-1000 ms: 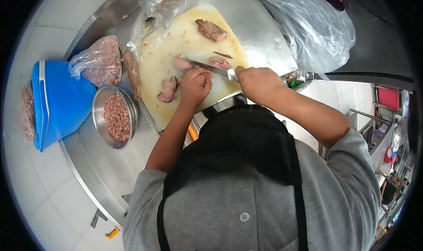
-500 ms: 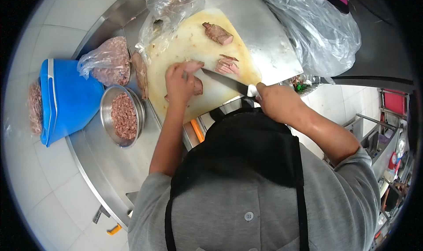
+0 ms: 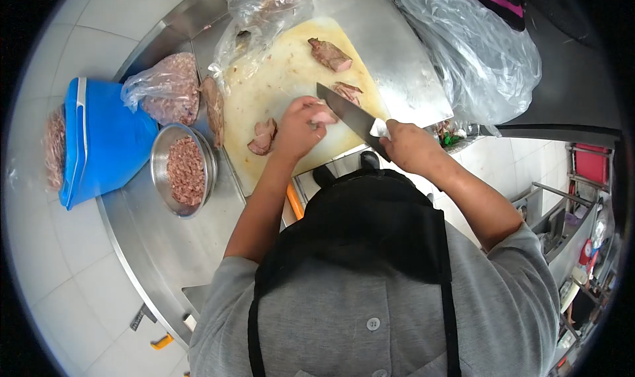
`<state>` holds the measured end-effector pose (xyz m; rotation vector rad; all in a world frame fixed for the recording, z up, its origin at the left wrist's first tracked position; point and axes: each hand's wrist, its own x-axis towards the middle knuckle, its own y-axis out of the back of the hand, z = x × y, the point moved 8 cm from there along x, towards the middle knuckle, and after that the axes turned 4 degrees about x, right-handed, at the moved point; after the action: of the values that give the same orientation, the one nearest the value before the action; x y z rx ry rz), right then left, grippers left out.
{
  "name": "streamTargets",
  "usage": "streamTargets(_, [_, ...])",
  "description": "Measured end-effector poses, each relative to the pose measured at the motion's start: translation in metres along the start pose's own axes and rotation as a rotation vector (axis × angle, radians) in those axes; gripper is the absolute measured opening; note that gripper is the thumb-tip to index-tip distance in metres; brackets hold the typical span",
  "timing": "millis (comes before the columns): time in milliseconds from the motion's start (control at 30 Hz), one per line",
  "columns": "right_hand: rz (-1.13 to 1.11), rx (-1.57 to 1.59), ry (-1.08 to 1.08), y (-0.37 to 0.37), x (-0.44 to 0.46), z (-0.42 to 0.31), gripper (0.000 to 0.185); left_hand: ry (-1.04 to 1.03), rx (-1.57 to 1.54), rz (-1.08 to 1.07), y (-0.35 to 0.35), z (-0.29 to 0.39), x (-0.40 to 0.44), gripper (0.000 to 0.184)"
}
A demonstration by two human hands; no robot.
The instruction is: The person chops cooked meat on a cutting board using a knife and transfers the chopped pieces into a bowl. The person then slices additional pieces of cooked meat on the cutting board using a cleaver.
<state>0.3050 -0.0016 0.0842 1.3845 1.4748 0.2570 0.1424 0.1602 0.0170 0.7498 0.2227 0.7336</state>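
Observation:
My right hand is closed round the handle of a broad kitchen knife, its blade slanting up and left over the cutting board. Beside the blade, my left hand has its fingers curled on a pale pink piece of meat. Sliced meat lies just past the blade and is partly hidden by it. A larger browned chunk of meat rests near the board's far edge. Left of my left hand sits another cut chunk of meat.
Metal bowls with ground meat, a bag of ground meat and a blue container stand at left. A long browned piece of meat lies along the board's left edge. Plastic bags lie behind and at right.
My left hand has moved right with the pale piece of meat, away from the chunk at left, which now shows fully. The knife blade has swung upward, nearer the sliced meat.

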Motion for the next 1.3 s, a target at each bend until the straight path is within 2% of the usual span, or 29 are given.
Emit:
streamTargets(67, [0.005,-0.028,-0.01,0.001,0.0,-0.002,0.029,-0.039,-0.031,0.0,-0.005,0.01,-0.009,0.037])
streamTargets(133, [0.024,-0.136,0.015,0.002,0.004,-0.004,0.027,-0.32,0.307,0.236,0.01,0.039,-0.018,0.027])
streamTargets(333, [0.054,-0.281,0.065,0.025,-0.023,-0.028,0.02,-0.272,0.178,0.251,0.003,0.025,-0.02,0.01])
streamTargets(467, [0.01,-0.279,0.122,0.007,-0.007,-0.04,0.02,-0.243,0.116,0.264,-0.001,0.013,-0.023,0.013])
streamTargets(633, [0.134,-0.253,0.18,-0.009,0.043,-0.061,0.018,-0.272,0.115,0.233,0.002,0.015,-0.027,0.014])
streamTargets(733, [0.071,-0.271,0.198,0.016,0.004,-0.064,0.018,-0.285,0.084,0.261,0.007,0.015,-0.029,0.016])
streamTargets(800, [-0.016,-0.295,0.127,0.015,-0.007,-0.058,0.017,-0.311,0.081,0.271,0.005,0.014,-0.028,0.016])
streamTargets(1000, [0.09,-0.232,0.135,-0.01,0.039,-0.059,0.021,-0.336,0.07,0.227,0.007,0.017,-0.027,0.016])
streamTargets(1167, [0.017,-0.282,0.118,0.018,-0.008,-0.064,0.019,-0.326,0.146,0.241,0.001,0.016,-0.035,0.015])
streamTargets(1300, [0.052,-0.25,0.101,-0.014,0.002,-0.049,0.018,-0.38,0.136,0.252,0.002,0.019,-0.035,0.015])
